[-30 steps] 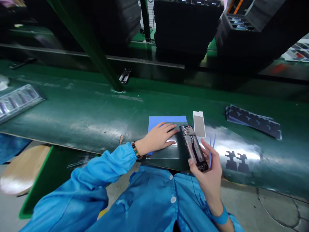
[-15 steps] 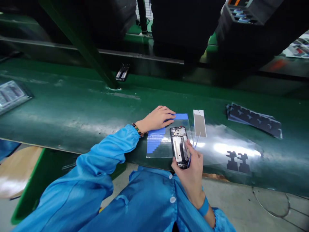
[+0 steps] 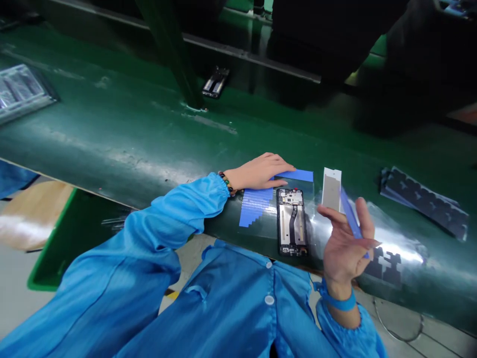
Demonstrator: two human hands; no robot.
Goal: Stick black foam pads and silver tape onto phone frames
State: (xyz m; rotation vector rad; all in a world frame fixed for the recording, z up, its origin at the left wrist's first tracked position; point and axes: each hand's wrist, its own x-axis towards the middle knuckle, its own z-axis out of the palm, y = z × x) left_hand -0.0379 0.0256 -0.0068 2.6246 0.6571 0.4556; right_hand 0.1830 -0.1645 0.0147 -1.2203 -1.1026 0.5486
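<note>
Nearest the body, the right hand [image 3: 345,246] hovers palm-up above the tabletop [image 3: 122,149] edge, fingers loosely spread, its grip pinching blue tweezers [image 3: 352,221] between thumb and forefinger. Just left of it, the opened phone [image 3: 291,222] lies flat on the tabletop, insides facing up, apart from both hands. Beyond, the left hand [image 3: 261,171] rests flat, fingers together, pressing on a blue sheet [image 3: 268,194] and gripping nothing. A grey strip [image 3: 331,189] lies just right of the phone. Farther right sits a stack of dark die-cut sheets [image 3: 423,201]. At the far rail lies what may be another phone frame [image 3: 215,82], too small to tell.
</note>
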